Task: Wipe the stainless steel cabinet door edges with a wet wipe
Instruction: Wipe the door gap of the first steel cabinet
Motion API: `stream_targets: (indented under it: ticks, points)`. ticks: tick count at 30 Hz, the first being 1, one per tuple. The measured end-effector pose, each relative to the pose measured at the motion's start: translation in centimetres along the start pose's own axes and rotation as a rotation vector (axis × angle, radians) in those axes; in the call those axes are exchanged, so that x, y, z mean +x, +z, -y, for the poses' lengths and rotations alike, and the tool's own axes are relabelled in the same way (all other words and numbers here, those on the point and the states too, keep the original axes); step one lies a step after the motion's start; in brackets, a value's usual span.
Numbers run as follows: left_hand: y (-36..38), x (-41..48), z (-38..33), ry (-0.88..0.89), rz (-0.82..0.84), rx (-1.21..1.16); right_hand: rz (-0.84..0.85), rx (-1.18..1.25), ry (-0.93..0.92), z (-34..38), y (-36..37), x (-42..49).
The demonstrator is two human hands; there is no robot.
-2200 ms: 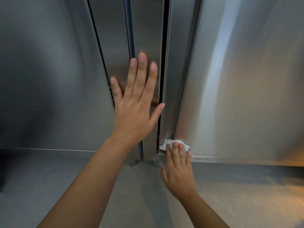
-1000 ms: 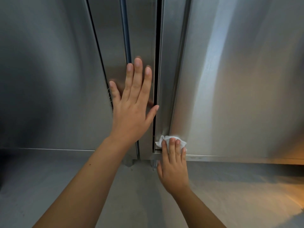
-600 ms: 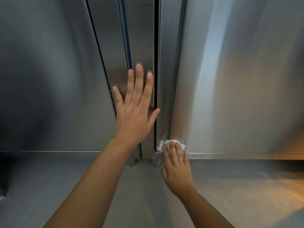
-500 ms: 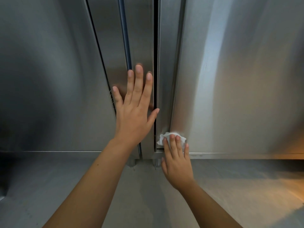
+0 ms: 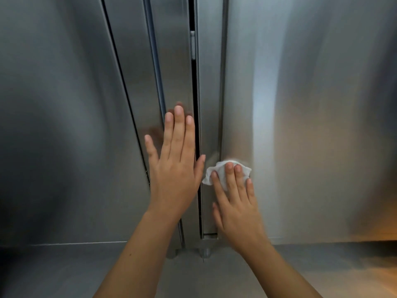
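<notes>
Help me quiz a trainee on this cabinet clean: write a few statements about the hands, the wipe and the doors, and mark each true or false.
1. The right hand presses the wet wipe against the right door with straight fingers. True.
2. The left hand grips a handle. False: it lies flat, fingers straight, on the left door.
3. A dark gap runs between the two doors. True.
4. The wet wipe lies on the floor. False: it is on the right door, above its bottom edge.
5. Both hands hold wipes. False: only the right hand has one.
</notes>
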State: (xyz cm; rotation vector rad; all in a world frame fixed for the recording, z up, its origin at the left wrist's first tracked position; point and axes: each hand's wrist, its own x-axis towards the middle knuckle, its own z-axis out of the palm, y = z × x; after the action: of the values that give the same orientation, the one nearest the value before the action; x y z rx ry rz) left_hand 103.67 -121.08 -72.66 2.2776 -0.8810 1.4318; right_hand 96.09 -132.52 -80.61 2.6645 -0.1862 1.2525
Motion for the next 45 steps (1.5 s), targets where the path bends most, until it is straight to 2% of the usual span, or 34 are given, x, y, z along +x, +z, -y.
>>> stream_targets:
  ticks: [7,12,17,34,38,45]
  points:
    - [-0.8,5.6,1.3,0.130,-0.105,0.063,-0.108,0.005,0.090,0.1,-3.1,6.7]
    - [-1.9,10.3,1.8,0.194,-0.192,0.075,-0.166,0.023,0.082,-0.8,-6.0,11.6]
    - [-4.2,15.9,2.7,0.189,-0.259,0.068,-0.223,0.033,0.068,-1.6,-9.5,16.8]
    - [-12.4,30.0,4.3,0.175,-0.253,0.038,-0.205,0.137,0.026,-3.4,-21.2,30.7]
    - [-13.6,32.9,4.5,0.185,-0.262,0.019,-0.105,0.114,0.000,-3.5,-23.4,32.9]
    - [-14.1,35.1,6.6,0.300,-0.319,0.085,-0.065,0.116,0.012,-4.0,-25.6,35.9]
